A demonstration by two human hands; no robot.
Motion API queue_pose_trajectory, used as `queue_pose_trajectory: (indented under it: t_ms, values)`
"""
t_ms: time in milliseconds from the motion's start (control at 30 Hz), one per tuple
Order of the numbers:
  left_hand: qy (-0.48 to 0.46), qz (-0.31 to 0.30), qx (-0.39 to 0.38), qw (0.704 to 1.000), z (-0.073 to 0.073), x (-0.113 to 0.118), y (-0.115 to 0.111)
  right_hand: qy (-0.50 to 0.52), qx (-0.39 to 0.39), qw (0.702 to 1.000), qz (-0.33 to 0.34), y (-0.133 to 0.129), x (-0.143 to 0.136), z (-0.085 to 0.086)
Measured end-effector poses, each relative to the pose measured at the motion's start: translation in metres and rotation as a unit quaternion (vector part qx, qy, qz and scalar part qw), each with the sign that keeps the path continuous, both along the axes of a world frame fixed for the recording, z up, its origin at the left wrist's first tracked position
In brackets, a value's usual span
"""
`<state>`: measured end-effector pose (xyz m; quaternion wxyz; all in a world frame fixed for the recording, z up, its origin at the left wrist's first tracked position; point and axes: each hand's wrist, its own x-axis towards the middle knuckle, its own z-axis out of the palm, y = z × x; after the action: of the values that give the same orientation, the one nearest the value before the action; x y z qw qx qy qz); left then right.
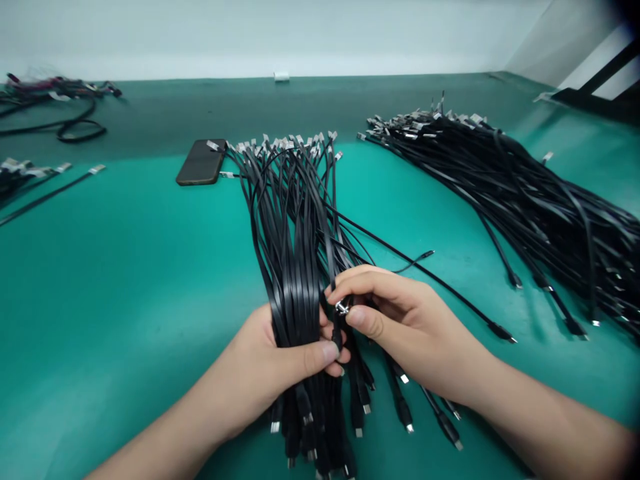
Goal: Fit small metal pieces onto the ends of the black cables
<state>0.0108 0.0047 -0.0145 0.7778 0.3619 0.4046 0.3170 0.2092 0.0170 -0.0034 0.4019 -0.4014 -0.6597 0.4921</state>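
Head view, left hand: the left hand is closed around a thick bundle of black flat cables, thumb laid across the front of the bundle, the other fingers hidden behind it.
Head view, right hand: the right hand is curled, thumb and forefinger pinched on a small metal connector tip right against the bundle, just above the left thumb.
Bundle position: it runs from the near edge of the green table up between both hands, then fans out away from the person; the silver plug ends spread in a row at the far end.
Bundle near end: the dark plugs hang below the left fist, some splayed to the right under the right wrist.
Loose cable: a single thin black cable leaves the bundle and lies to the right on the table, apart from the rest.
Second pile: a larger heap of black cables lies well to the right, not touched by either hand.
Phone: a dark phone lies flat just left of the bundle's far end, a plug end or two reaching its edge.
Far left: more cables at the left edge, and a tangle of dark wires further back.
Containers: none shows; everything lies straight on the table.
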Motion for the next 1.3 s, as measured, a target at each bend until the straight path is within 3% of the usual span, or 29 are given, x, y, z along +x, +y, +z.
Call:
queue_pose_trajectory:
  t_ms: [167, 300, 600, 1300]
  values:
    - [0.073, 0.016, 0.028, 0.997, -0.003, 0.000, -0.001, -0.163, 0.091, 0.981, -0.057, -0.006, 0.008, 0.009]
    - [0.105, 0.015, 0.049, 0.993, -0.005, 0.001, -0.001, -0.249, 0.097, 0.963, -0.037, -0.013, 0.007, 0.014]
    - [0.144, 0.012, 0.040, 0.989, -0.004, 0.003, 0.000, -0.242, 0.065, 0.968, -0.022, -0.016, 0.001, 0.010]
    - [0.153, 0.017, 0.048, 0.987, -0.003, 0.003, -0.001, -0.255, 0.073, 0.964, -0.010, -0.018, 0.001, 0.009]
